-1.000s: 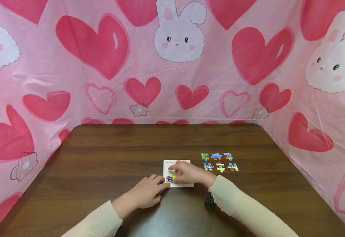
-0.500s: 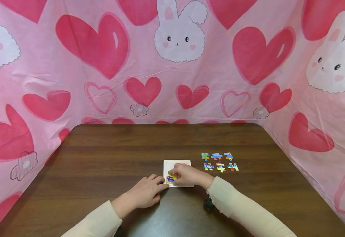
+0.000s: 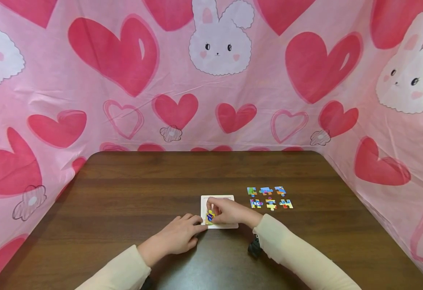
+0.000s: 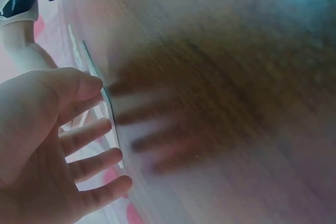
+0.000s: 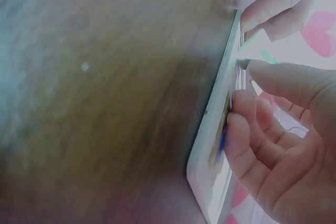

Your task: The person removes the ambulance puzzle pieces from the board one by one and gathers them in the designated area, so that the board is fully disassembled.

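Observation:
A small white puzzle tray (image 3: 217, 197) lies on the table near the middle in the head view. My left hand (image 3: 180, 235) rests at its left side, fingertips and thumb right at the edge; the left wrist view shows these fingers (image 4: 92, 169) spread and fairly straight. Over the tray, my right hand (image 3: 227, 210) pinches a yellow and blue puzzle piece (image 3: 210, 216) between thumb and fingers at the lower left inside the rim. From the right wrist view, its thumb (image 5: 283, 80) meets a pale thin edge, while other fingers curl low over the tray. The hand hides much of the tray's inside.
To the right of the tray, several loose puzzle pieces (image 3: 270, 204) lie in two rows. The brown wooden table (image 3: 142, 193) is bounded by a pink cloth (image 3: 240, 92) with hearts and rabbits at its back and sides.
The right hand's fingers have shifted and lifted slightly over the tray, and the yellow and blue piece is turned differently. The left hand and the loose pieces have stayed put.

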### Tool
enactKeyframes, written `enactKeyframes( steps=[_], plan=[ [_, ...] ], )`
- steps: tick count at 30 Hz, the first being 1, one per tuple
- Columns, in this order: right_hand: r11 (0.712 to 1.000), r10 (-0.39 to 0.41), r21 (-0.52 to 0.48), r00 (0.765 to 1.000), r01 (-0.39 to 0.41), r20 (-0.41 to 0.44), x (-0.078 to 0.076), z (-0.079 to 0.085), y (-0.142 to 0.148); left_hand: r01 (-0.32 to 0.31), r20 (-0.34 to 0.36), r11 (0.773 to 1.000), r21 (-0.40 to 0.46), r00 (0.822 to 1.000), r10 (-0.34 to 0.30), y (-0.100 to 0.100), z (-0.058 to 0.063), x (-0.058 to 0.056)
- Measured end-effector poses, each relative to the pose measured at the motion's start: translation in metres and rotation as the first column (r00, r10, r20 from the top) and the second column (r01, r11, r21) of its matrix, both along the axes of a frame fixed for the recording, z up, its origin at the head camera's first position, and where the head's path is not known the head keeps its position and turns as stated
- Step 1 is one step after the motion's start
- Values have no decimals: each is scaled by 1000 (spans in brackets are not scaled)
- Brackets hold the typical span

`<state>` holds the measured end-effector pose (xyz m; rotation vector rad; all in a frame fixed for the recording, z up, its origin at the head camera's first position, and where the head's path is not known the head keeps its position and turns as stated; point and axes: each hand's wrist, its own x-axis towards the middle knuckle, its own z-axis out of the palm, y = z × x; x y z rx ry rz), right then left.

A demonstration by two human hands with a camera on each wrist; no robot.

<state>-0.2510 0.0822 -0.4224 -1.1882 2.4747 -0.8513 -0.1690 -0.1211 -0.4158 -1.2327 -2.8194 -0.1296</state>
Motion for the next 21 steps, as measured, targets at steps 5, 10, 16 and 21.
enactKeyframes(
  steps=[5, 10, 16, 21],
  plan=[
    [997, -18, -68, 991, 27, 131, -2, 0, 2, 2, -5, 1000, 4, 1000, -2, 0, 0, 0],
    [992, -26, -113, 963, 58, 268, -6, 0, 6, -2, 10, 1000, 0, 1000, 2, 1, 0, -1],
    [977, -33, -188, 935, 106, 354, -12, 1, 18, -14, 58, 1000, -8, 998, 15, 2, 2, 0],
    [967, -32, -224, 927, 123, 373, -14, 11, 37, -18, 66, 1000, -10, 998, 19, 1, 1, 0]
  ],
)
